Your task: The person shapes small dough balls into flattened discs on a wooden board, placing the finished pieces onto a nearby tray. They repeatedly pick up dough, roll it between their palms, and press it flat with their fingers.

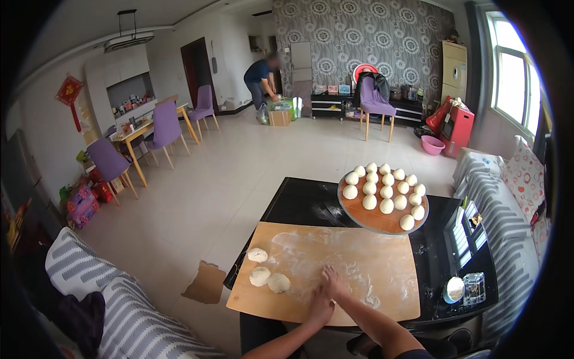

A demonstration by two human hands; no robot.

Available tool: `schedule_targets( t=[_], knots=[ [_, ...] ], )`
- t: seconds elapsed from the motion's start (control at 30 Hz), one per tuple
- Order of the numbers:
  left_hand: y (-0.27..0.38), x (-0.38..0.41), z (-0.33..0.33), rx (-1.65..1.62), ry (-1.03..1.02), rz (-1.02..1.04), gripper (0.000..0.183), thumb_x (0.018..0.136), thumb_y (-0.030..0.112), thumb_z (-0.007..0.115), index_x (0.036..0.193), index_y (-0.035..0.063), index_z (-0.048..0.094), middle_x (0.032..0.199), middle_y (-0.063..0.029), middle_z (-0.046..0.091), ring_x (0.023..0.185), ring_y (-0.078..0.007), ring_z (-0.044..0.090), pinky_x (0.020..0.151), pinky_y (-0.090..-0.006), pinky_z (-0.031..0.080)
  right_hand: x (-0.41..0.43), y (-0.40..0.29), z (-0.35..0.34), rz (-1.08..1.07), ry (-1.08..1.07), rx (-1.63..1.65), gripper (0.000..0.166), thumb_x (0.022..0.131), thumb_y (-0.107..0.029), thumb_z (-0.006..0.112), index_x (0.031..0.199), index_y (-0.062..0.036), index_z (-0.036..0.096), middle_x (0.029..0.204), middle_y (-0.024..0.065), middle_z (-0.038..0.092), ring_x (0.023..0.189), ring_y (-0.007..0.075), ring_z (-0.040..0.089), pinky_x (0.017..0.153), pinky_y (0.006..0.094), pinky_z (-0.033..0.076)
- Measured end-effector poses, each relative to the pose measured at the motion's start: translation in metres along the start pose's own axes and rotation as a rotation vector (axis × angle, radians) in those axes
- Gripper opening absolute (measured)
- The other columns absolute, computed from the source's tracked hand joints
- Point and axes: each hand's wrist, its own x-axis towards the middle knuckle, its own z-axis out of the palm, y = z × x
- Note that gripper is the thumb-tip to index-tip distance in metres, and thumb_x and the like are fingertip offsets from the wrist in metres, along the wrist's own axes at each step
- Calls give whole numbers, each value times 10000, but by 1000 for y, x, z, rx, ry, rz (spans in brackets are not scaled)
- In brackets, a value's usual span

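Observation:
On the floured wooden board (394, 269), my left hand (320, 307) and my right hand (332, 282) press close together, palms down. Whatever may be under them is hidden. To their left lie several pieces of dough: one piece (258, 255) farther back, and two rounded pieces (260, 276) (279, 283) side by side nearer me. White flour is smeared over much of the board. Beyond its back right edge, a round tray (354, 211) holds many smooth dough balls (386, 206) in loose rows.
The board rests on a black glossy table (296, 197). At its right stand a bowl of flour (454, 289) and a glass ashtray (474, 289). Striped sofas flank the table. A person (258, 78) bends over a cardboard box (280, 118) across the room. Cardboard (204, 282) lies on the floor at left.

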Motion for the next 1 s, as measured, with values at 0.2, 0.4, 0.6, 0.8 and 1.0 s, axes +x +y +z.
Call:
schedule_targets(
  t=[0.2,0.4,0.6,0.8,1.0],
  knots=[
    [10,-11,-11,-96,16,-206,700,759,119,602,1366,-70,307,1340,-289,401,1258,-440,359,1086,-518,252,9,-15,-25,80,133,-71,493,969,-335,431,1260,56,504,1395,262,425,1347,378,349,1117,501,235],
    [-4,-4,1,-30,-59,-129,738,763,123,615,1378,-84,264,1351,-300,374,1240,-448,360,1086,-511,250,6,-44,-22,205,-48,42,498,975,-318,412,1309,46,473,1434,253,379,1373,368,304,1130,484,220],
    [19,-9,-13,-167,74,-185,701,737,71,600,1361,-63,310,1275,-271,433,1199,-425,391,1047,-481,303,17,-20,-27,143,158,-70,409,956,-242,433,1244,31,532,1388,218,452,1330,386,365,1123,487,237],
    [-5,13,-8,-204,-54,-250,807,727,97,634,1415,-39,235,1244,-275,434,1178,-418,410,1014,-477,344,17,-26,-20,56,-31,-109,425,953,-232,436,1257,54,516,1391,250,434,1329,393,360,1125,478,238],
    [18,-5,-19,-150,44,-270,781,713,40,590,1410,-37,245,1285,-257,425,1186,-431,402,1025,-475,340,19,-24,-30,132,138,-117,451,961,-265,440,1282,46,491,1393,239,435,1334,392,348,1120,475,242]
  ],
)
